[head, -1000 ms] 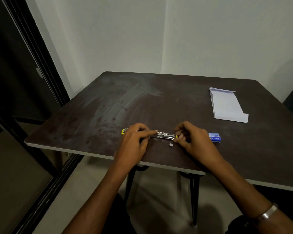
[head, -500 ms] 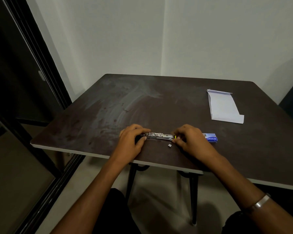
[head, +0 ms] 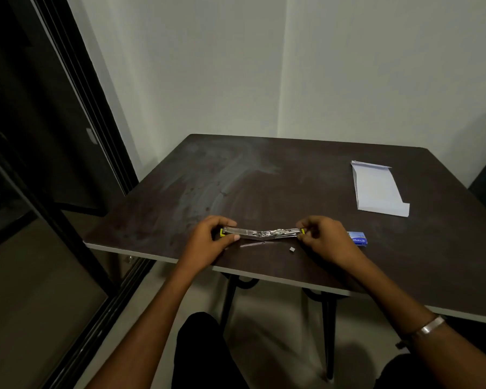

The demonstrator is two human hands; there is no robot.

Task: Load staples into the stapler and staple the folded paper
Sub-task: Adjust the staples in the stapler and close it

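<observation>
Metal stapler point(head: 261, 233) lies hinged open flat at the worktop's point(head: 264, 175) 6 o'clock edge, left hand point(head: 208, 242) and right hand point(head: 324, 239) each pinching one end. Rigid, light, springy hinge; hold the ends. Folded paper point(head: 376, 192) at 2 o'clock: flimsy.

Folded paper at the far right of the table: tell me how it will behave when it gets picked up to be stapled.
The folded paper looks thin and lies flat, so it is probably very light and floppy, sagging if held by one edge. Flat on the smooth table, it may slide rather than lift, so it could need pinching at a corner.
</observation>
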